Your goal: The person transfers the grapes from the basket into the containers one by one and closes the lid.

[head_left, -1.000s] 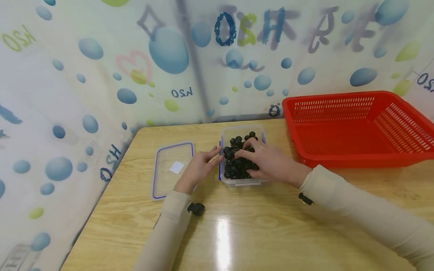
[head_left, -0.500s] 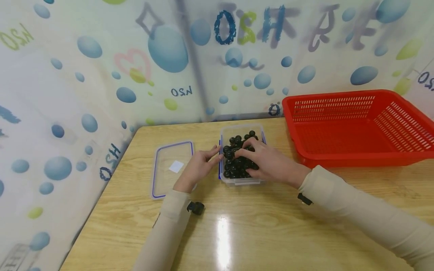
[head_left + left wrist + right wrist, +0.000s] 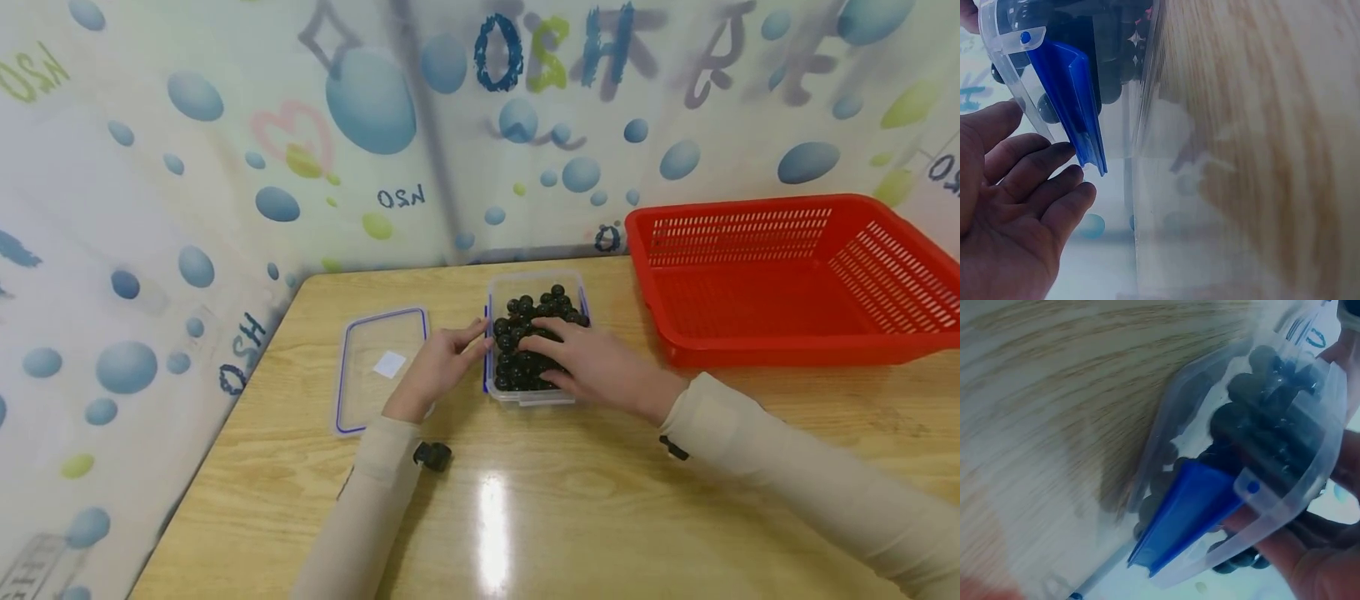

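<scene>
Dark round grapes (image 3: 504, 342) fill a clear plastic container (image 3: 536, 397) with blue side latches, lidless on the table. My right hand (image 3: 600, 365) reaches over its right wall, fingers spread on top of the grapes. In the right wrist view its thumb goes inside the rim, above the blue latch (image 3: 1185, 512), which hangs unfastened. My left hand (image 3: 441, 367) stands at the left wall with fingers extended; in the left wrist view its fingertips lie right at the other blue latch (image 3: 1069, 94). Some grapes are hidden under the right hand.
A clear lid (image 3: 363, 367) with a blue seal and a white label lies flat left of the container, partly behind the left forearm. A red slotted basket (image 3: 750, 351) stands at the back right. A patterned wall (image 3: 465, 150) rises behind the wooden table (image 3: 585, 508).
My right hand's fingers have loosened from a curled grip in the grapes and now lie flatter, uncovering more grapes at the back. The left hand has stayed at the container's side.
</scene>
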### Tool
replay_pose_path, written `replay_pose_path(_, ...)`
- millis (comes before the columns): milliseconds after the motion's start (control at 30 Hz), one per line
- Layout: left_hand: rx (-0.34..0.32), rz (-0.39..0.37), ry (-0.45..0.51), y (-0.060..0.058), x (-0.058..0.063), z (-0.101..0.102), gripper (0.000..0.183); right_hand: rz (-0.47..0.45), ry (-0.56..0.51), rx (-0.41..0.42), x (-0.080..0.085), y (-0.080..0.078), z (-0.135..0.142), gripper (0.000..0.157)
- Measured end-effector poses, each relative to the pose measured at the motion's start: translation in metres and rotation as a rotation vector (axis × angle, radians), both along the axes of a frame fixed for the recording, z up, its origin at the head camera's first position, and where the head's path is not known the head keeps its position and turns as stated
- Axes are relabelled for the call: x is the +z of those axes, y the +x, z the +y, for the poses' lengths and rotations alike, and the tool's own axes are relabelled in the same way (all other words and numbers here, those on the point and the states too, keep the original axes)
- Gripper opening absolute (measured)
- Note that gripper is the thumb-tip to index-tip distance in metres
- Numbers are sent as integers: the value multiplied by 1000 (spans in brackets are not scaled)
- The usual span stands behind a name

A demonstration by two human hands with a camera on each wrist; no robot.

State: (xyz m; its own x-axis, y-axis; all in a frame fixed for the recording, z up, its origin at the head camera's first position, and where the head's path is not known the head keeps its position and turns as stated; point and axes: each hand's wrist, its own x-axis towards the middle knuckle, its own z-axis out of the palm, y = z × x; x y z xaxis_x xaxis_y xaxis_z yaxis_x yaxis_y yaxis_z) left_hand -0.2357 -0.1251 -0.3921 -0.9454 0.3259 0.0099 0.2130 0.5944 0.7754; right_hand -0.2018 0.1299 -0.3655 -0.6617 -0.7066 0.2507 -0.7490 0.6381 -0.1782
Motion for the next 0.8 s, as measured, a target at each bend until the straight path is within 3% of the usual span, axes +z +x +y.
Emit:
replay_pose_path(133,-6,5,8,-1,0,0,49,14,48,-29,-1,5,-4,47)
replay_pose_path(367,-10,9,-3,1,0,0,48,-43,81,-33,-2,15,-6,71)
replay_pose_path(567,-28,3,-7,1,1,-1,49,-40,-23,-38,1,16,-7,50)
replay_pose_path(800,-29,-8,-20,0,4,-2,49,49,39,-71,6,16,-7,55)
